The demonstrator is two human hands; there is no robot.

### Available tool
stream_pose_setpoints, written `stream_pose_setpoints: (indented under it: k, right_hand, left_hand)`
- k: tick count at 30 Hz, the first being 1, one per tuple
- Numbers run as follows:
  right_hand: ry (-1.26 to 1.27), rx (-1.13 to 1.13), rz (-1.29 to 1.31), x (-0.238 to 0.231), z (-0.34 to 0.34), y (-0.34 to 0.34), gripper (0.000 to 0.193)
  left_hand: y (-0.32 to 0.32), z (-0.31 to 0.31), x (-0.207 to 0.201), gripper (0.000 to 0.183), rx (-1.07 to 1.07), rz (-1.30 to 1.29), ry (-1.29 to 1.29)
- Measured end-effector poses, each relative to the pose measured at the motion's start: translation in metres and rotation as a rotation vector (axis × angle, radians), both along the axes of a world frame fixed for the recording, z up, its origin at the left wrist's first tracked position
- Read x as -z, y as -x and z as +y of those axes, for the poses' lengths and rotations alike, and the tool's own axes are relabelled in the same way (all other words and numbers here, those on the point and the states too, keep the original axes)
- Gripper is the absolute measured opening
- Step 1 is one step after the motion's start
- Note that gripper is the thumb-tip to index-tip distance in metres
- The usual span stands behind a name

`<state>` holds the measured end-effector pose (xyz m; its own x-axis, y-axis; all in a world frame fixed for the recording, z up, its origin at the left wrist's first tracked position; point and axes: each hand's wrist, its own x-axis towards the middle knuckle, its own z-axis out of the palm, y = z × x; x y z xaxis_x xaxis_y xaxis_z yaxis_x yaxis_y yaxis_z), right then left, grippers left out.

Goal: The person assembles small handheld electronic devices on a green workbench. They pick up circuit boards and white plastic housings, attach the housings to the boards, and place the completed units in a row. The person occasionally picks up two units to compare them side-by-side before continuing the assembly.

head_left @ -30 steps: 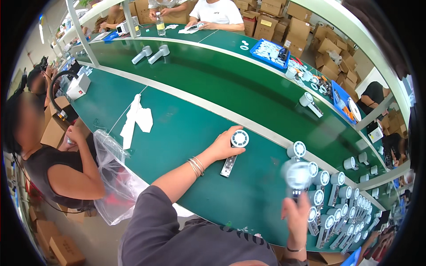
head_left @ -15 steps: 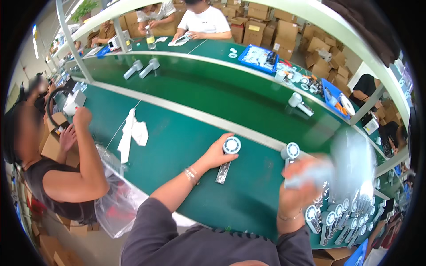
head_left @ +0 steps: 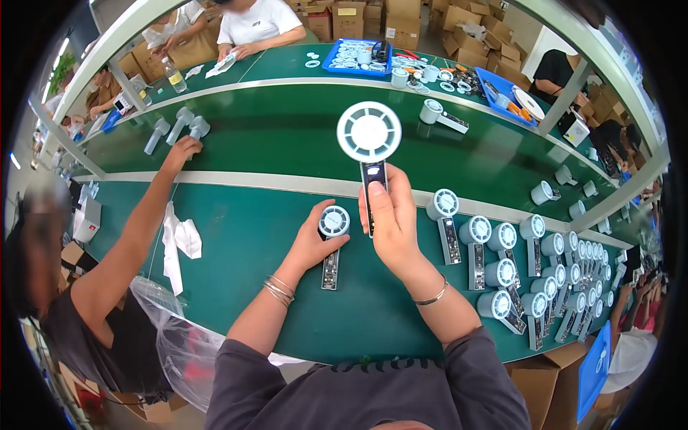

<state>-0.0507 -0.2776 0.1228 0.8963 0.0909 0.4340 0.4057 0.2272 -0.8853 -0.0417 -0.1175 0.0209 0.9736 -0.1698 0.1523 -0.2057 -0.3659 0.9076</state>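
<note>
– Contents, left side?

– Co-worker's hand, upper left of the frame: newly stretched out, at a grey fan on the green belt. Below it, white cloth, left of centre, flat on the table.

– Centre?

– Left hand: same post as a second earlier, thumb and fingers curled around the head of a first fan. Fan rested on the table, face up, bare circuit board pointing to the lower edge.

– Next, and what had changed?

– Right hand, just right of centre: a blur at right half a second earlier, since brought to the middle, raised, closed on the handle of a second fan. Thumb across the handle; round head above the fingertips.

– Significance?

– By judgement, one unit singled out, its face and board open to view.

– Far right?

– Rows of fans, on the table, apart from both hands.
</note>
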Motion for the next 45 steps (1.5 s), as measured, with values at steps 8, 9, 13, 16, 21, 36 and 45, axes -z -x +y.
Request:
stream_pose_setpoints:
  k: [8,9,13,16,21,36,45]
  right_hand:
    - [-0.014,0.026,0.132,0.016,0.008,-0.032,0.029]
    - [-0.001,0.044,0.130,0.018,0.011,-0.035,0.029]
    - [-0.018,0.001,0.200,0.011,0.023,-0.051,0.029]
    - [-0.046,-0.024,0.341,0.012,0.035,-0.091,0.033]
    - [0.195,0.211,0.503,0.052,0.040,-0.209,0.036]
    - [1.616,0.794,0.122,0.062,-0.150,-0.352,0.028]
    - [1.691,0.455,0.401,0.059,-0.169,-0.312,0.028]
  left_hand:
    - [0.003,-0.004,-0.010,0.070,-0.003,0.027,0.023]
    - [0.002,-0.004,-0.009,0.070,-0.003,0.016,0.019]
    - [-0.002,-0.001,0.004,0.070,-0.019,-0.046,-0.014]
    - [-0.001,-0.002,-0.001,0.070,-0.012,0.042,0.014]
    - [-0.004,-0.007,-0.002,0.072,-0.004,0.014,-0.004]
    - [0.000,-0.006,-0.005,0.069,-0.090,-0.055,-0.277]
    - [-0.002,0.001,-0.003,0.064,-0.070,-0.060,-0.219]
